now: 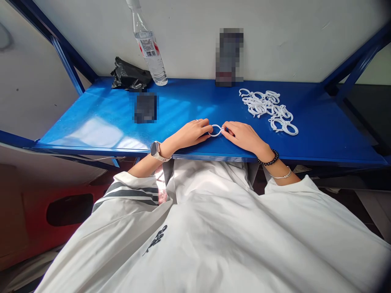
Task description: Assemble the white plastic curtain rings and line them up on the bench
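Hands (195,132) (243,136) palm-down (ring (216,125) between)

Bright light spills in here, leaving a white glare on the blue tabletop (195,110) at left and paler streaks toward upper centre. Lower left and far right sink into shadow. Left hand (194,132) and right hand (244,136) look crisp, but 2 dark patches (146,108) are pixelated. Edges stretch and bow; the right corners darken.
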{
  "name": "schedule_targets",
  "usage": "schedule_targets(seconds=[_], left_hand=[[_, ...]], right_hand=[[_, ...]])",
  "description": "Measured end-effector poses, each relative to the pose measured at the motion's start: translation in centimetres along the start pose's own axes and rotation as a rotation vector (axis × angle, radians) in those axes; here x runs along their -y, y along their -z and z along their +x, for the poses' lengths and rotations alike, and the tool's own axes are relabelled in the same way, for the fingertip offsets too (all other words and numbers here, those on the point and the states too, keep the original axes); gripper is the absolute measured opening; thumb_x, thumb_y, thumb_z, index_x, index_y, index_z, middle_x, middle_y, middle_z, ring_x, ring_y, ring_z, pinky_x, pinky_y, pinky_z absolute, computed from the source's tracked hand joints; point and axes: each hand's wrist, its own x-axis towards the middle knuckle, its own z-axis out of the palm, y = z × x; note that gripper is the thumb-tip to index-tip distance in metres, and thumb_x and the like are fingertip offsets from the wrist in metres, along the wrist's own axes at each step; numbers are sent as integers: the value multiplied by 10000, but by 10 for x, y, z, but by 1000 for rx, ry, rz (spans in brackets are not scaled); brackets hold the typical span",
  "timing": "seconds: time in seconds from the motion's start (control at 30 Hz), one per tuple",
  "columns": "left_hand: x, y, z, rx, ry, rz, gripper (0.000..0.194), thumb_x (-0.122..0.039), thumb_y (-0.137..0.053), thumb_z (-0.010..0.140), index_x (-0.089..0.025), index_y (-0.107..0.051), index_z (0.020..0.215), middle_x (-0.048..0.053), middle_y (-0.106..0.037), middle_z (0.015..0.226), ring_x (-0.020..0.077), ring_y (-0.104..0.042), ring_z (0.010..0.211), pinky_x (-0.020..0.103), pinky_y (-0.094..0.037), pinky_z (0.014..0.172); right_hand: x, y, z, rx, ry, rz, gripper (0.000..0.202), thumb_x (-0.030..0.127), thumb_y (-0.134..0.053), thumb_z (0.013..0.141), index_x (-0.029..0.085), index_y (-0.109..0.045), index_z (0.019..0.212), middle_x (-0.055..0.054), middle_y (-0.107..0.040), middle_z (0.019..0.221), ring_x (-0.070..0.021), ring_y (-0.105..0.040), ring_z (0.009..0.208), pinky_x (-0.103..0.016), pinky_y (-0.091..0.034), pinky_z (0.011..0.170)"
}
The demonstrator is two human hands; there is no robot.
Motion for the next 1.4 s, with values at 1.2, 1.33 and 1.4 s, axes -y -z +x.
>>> schedule_targets(seconds=[1.2, 1.33, 1.4], left_hand=[[-5, 2, -2, -62, 21, -46, 179, -307, -499, 1024, -170, -567, 1117, 101, -627, 1071, 220, -618, 876, 302, -456, 713], [-5, 2, -1, -54, 23, -57, 188, -310, -498, 1025, -170, -567, 1128, 111, -626, 1093, 235, -616, 934, 320, -476, 771], [-4, 2, -2, -51, 15, -54, 194, -313, -494, 1025, -171, -570, 1132, 116, -621, 1102, 237, -613, 942, 324, -480, 781]], right_hand=[[-3, -5, -1, -44, 18, 55, 115, 293, -517, 992, 200, -566, 1035, -15, -620, 739, -186, -588, 650, -265, -352, 587], [-3, -6, -1, -44, 10, 58, 117, 294, -524, 989, 201, -571, 1043, -12, -620, 743, -185, -590, 657, -262, -346, 584], [-3, -6, -1, -47, 2, 58, 126, 296, -521, 990, 202, -574, 1054, -12, -622, 744, -186, -590, 656, -263, -343, 582]])
